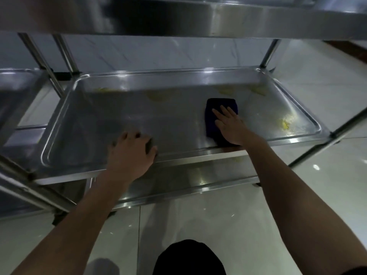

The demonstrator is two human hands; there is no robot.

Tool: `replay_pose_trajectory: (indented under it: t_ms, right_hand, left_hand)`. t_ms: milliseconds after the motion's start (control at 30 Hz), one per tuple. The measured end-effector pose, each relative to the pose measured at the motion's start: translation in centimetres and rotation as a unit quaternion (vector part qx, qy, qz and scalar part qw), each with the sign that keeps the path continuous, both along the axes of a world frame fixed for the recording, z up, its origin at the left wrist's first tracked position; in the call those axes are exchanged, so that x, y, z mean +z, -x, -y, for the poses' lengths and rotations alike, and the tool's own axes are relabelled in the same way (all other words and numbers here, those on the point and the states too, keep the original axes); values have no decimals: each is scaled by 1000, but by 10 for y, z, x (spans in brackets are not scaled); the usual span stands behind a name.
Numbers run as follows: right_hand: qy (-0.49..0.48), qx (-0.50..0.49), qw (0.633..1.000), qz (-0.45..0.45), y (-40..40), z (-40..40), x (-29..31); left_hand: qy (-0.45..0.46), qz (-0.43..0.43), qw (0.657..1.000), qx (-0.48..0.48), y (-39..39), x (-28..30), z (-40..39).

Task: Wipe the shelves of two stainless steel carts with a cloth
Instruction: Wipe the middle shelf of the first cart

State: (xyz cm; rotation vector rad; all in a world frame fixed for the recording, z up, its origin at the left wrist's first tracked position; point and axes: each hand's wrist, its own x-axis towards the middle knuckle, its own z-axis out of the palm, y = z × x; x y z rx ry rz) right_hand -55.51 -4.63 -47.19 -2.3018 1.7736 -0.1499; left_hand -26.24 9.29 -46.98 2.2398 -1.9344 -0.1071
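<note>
The middle shelf (111,124) of a stainless steel cart fills the centre of the view. A dark blue cloth (220,108) lies flat on its right half. My right hand (231,126) presses on the cloth with straight fingers. My left hand (131,153) grips the shelf's front rim, fingers curled over the edge onto the tray. Yellow smears (285,124) mark the shelf at the right and along the back edge (158,97).
The top shelf (198,16) hangs close overhead and a lower shelf (188,179) shows beneath. A second steel cart (17,92) stands at the left. Upright posts (269,54) rise at the corners. Pale tiled floor (327,92) lies around, my dark-clothed knee (188,257) below.
</note>
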Motion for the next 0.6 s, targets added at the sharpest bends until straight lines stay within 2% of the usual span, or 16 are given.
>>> replay_pose_trajectory:
  t_ms: [100,267,400,600]
  right_hand:
    - [-1,-15,1000,-3,8,2,0]
    - [-2,-28,1000,-12,2,6,-6]
    - [-6,-11,998,-69,-13,10,-10]
    - [-20,37,998,-40,-100,9,-9]
  left_hand:
    - [-1,-3,1000,-9,2,2,-2]
    - [6,-86,996,-22,-45,16,-4]
    - [-12,-30,997,72,-101,18,-22]
    - [-25,-15,999,46,-110,-1,-31]
